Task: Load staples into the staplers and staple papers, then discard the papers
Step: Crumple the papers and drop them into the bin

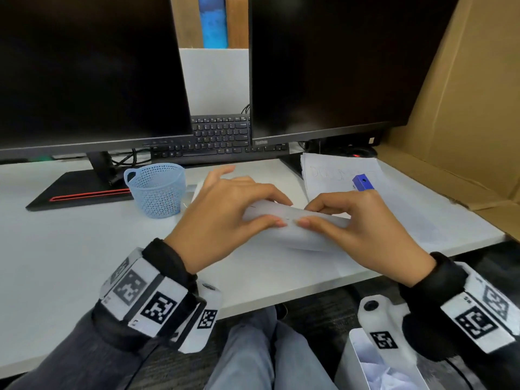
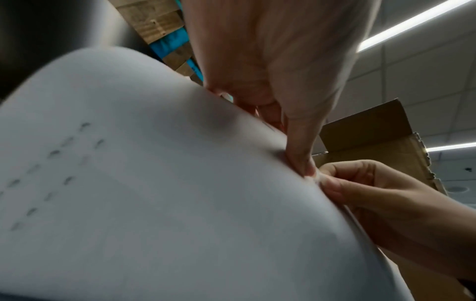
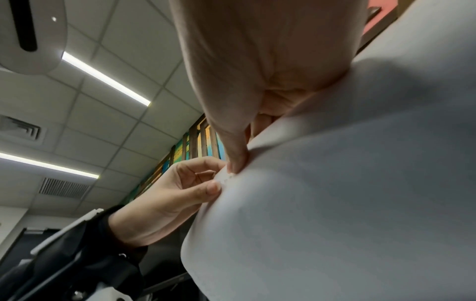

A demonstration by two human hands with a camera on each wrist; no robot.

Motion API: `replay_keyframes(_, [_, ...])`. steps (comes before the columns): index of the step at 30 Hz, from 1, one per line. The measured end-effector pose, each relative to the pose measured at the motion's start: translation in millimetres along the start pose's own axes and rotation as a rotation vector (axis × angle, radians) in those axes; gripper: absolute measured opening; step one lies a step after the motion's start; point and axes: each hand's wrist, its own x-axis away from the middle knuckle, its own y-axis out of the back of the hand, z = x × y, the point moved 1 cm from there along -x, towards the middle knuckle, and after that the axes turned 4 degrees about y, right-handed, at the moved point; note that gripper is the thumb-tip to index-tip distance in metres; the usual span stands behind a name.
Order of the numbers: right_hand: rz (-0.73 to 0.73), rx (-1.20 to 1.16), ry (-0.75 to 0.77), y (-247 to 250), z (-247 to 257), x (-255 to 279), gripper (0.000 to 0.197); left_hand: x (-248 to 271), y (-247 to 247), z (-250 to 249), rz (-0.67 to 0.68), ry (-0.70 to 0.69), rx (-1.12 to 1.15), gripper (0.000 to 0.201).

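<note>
Both hands hold a bowed bundle of white stapled paper [image 1: 306,235] just above the desk, near its front edge. My left hand [image 1: 247,209] pinches the paper's top edge between thumb and curled fingers. My right hand [image 1: 326,212] pinches the same edge right beside it, thumb tips almost touching. In the left wrist view the paper [image 2: 180,193] bulges toward the camera and shows several staple marks at the left. The right wrist view shows the paper [image 3: 347,203] and both thumbs meeting at its edge. A blue stapler [image 1: 363,182] stands on a stack of white sheets [image 1: 337,175] behind my right hand.
A light blue mesh basket [image 1: 157,190] stands left of the hands. Two dark monitors [image 1: 84,71] and a black keyboard [image 1: 219,139] fill the back. Brown cardboard [image 1: 464,122] walls the right side. A white bin [image 1: 374,367] with crumpled paper sits on the floor at lower right.
</note>
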Motion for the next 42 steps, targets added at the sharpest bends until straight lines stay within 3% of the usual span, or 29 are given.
replay_keyframes(13, [0.013,0.038,0.033,-9.1,-5.5,0.9,0.024,-1.0,-14.6,6.4,0.015,0.057,0.110,0.030])
replay_keyframes(21, [0.018,0.084,0.029,-12.8,-7.5,2.1,0.027,1.1,-14.5,3.6,-0.065,0.110,0.128,0.027])
replay_keyframes(27, [0.017,0.153,0.035,-13.0,-8.6,1.6,0.038,1.1,-14.5,5.0,-0.038,0.078,0.040,0.032])
replay_keyframes(35, [-0.014,0.162,0.072,-15.7,-8.1,2.7,0.033,0.6,-9.5,4.1,0.013,0.052,0.004,0.036])
replay_keyframes(38, [-0.026,0.183,0.052,-13.1,-11.7,1.6,0.035,0.6,1.1,12.6,-0.009,0.063,-0.077,0.044])
replay_keyframes(42, [0.038,0.178,0.010,-6.1,-12.4,0.8,0.034,-0.2,15.3,23.5,-0.080,0.124,-0.066,0.035])
